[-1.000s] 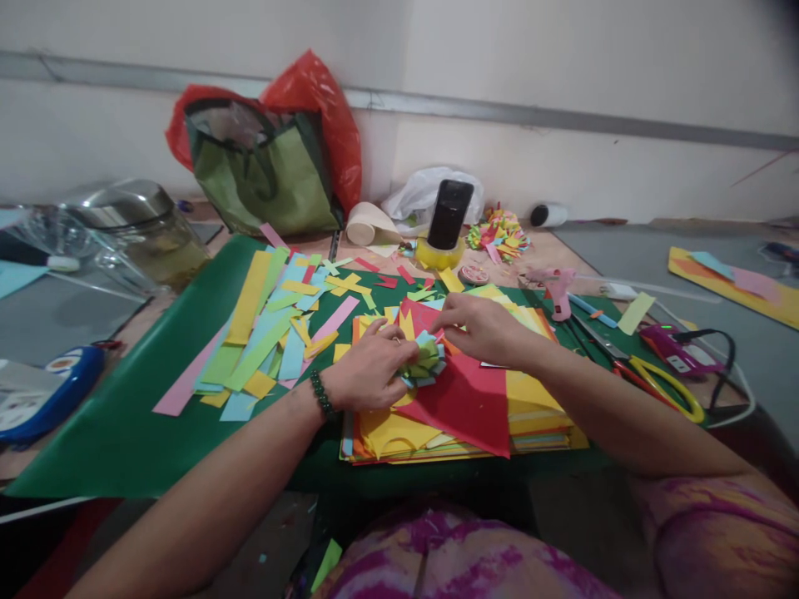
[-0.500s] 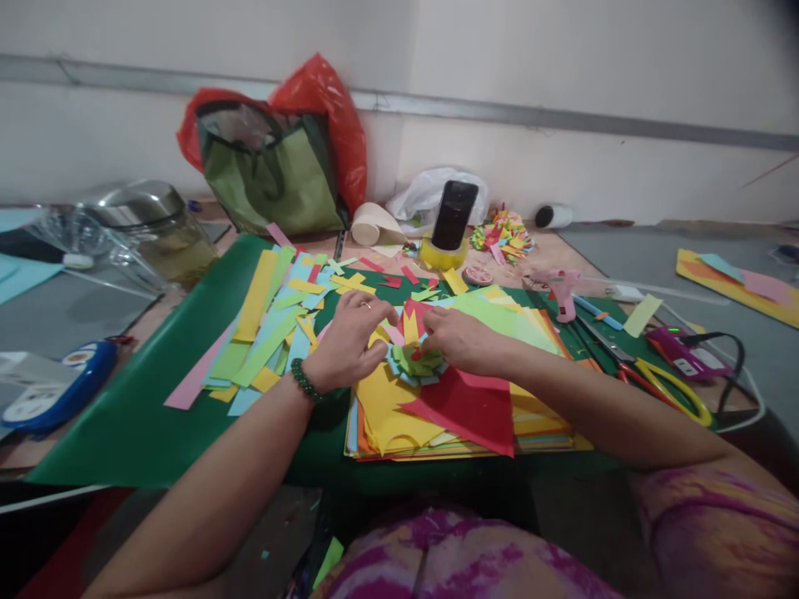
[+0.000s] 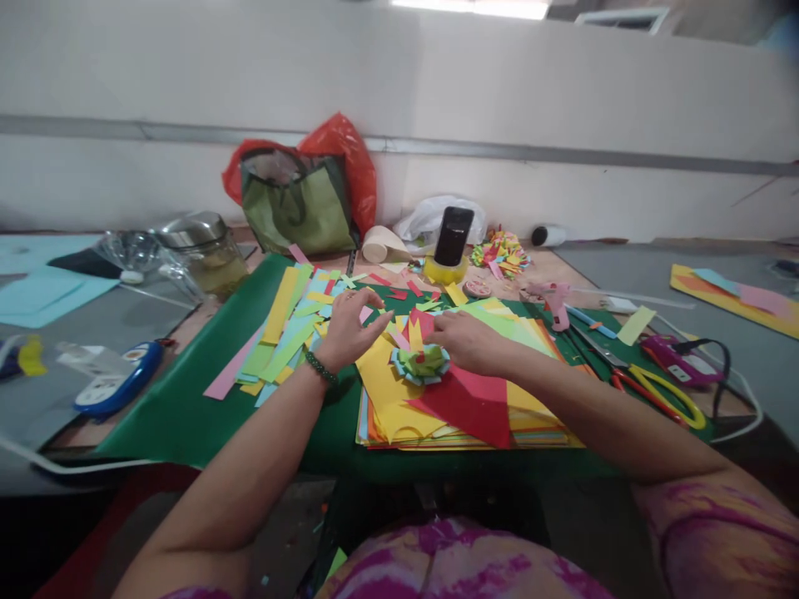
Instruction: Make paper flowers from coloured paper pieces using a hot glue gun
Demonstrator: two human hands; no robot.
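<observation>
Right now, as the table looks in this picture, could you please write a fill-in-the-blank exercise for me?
1. The left hand wears a beaded ___ on its wrist.
2. The right hand is beside a folded paper flower of blue and ___ paper.
3. The phone stands upright in a ___ roll of tape.
4. Behind the green bag shows a ___ plastic bag.
Missing words: bracelet; green; yellow; red.

Wears a dark green bead bracelet (image 3: 321,368) on the wrist of the left hand (image 3: 350,331). Shows bare forearms. Dressed in a mottled purple, magenta and white garment (image 3: 449,566).
</observation>
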